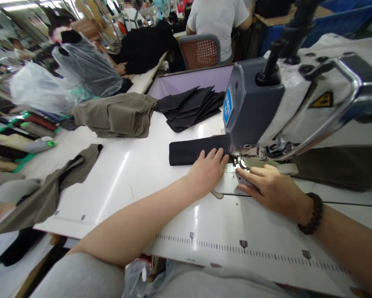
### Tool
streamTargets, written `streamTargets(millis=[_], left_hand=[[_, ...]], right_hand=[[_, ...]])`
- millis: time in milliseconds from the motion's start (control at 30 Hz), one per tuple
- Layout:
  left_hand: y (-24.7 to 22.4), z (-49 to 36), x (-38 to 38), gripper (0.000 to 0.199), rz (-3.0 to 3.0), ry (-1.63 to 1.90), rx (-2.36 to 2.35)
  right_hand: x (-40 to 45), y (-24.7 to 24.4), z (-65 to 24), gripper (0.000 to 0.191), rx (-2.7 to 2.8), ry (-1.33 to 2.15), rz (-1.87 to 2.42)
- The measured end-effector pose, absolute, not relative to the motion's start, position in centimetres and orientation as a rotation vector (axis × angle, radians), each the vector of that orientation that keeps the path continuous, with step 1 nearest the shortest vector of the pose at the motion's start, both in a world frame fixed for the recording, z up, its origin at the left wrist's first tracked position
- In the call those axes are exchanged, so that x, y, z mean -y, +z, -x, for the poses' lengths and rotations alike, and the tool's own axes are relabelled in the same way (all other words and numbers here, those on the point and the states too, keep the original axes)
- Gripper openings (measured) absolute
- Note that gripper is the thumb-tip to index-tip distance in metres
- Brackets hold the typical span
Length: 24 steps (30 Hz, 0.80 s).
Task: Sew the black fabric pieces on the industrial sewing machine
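Observation:
A folded black fabric piece (pixel 186 152) lies flat on the white table, its right end under the head of a sewing machine (pixel 257 103). My left hand (pixel 209 171) rests on this piece with the fingers stretched out, pressing it just left of the presser foot (pixel 238 160). Close to the foot on the right is my right hand (pixel 266 186), its index finger reaching toward the needle plate and its thumb held apart below. I see nothing held in it. The needle area is partly hidden by the machine head.
Behind the black piece lie a stack of black fabric pieces (pixel 195 105) and a pile of olive-brown fabric (pixel 114 114). Thread cones (pixel 37 142) stand at the left. Olive cloth (pixel 337 167) lies under the machine arm. A person in a white shirt (pixel 217 25) sits beyond.

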<state>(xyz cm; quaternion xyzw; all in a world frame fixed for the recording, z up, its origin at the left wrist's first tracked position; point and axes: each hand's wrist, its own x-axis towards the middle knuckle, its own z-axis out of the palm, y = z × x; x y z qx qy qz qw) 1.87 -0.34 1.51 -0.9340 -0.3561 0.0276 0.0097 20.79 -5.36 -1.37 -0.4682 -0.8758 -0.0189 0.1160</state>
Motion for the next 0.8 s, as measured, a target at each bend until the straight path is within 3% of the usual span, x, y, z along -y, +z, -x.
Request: streamTargets(millis=[167, 233, 333, 400, 467, 567, 700, 800], left_hand=[[4.2, 2.1, -1.7, 0.048, 2.94, 0.07, 1.617], [6.2, 4.5, -2.0, 0.05, 3.046, -0.338, 1.944], [8.1, 6.3, -0.8, 0.052, 3.293, -1.019, 1.98], [7.5, 6.2, 0.7, 0.054, 3.349, -1.619, 2.045], [5.9, 6.0, 1.8, 0.059, 3.275, -1.842, 2.251], [3.4, 6.1, 2.8, 0.057, 2.931, -1.371, 2.42], [2.6, 5.2, 4.5, 0.033, 2.953, -0.597, 1.551], [2.3, 2.9, 6.3, 0.031, 3.087, -0.248, 0.962]], right_hand=[[5.5, -1.0, -20.7, 0.038, 2.567, -0.078, 1.4], [5.4, -0.8, -20.7, 0.037, 2.571, -0.069, 1.376], [5.4, -0.7, -20.9, 0.035, 2.584, -0.034, 1.322], [5.4, -0.7, -21.1, 0.033, 2.581, -0.013, 1.283], [5.5, -0.6, -21.3, 0.031, 2.568, 0.0, 1.225], [5.8, -0.4, -21.6, 0.032, 2.562, -0.007, 1.122], [6.3, 0.0, -21.5, 0.033, 2.595, -0.062, 0.989], [6.6, 0.1, -21.2, 0.032, 2.621, -0.078, 0.836]])
